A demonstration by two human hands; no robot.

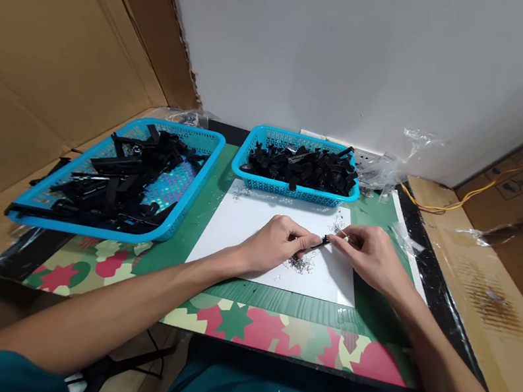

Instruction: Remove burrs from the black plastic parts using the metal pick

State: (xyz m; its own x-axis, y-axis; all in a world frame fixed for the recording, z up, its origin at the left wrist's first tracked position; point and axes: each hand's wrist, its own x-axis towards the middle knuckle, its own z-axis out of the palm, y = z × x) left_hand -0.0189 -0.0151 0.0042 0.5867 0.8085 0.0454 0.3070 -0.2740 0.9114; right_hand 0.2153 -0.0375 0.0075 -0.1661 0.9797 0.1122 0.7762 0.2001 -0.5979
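Observation:
Over a white sheet (224,237), my left hand (278,242) pinches a small black piece (323,240) between thumb and fingers. My right hand (369,254) is closed at the other end of this piece, its thumb and fingertips pressed together; whatever else it grips is too small to name. Beneath my left hand lies a pile of tiny thin metal bits (300,264) on the sheet. Another small heap of these bits (338,225) sits just behind the fingers of my right hand.
A blue basket (292,192) of small black pieces stands behind the sheet. A larger blue basket (196,195) with long black strips is at the left. Clear plastic bags (380,172), a yellow cable (480,190) and cardboard (500,296) lie at the right.

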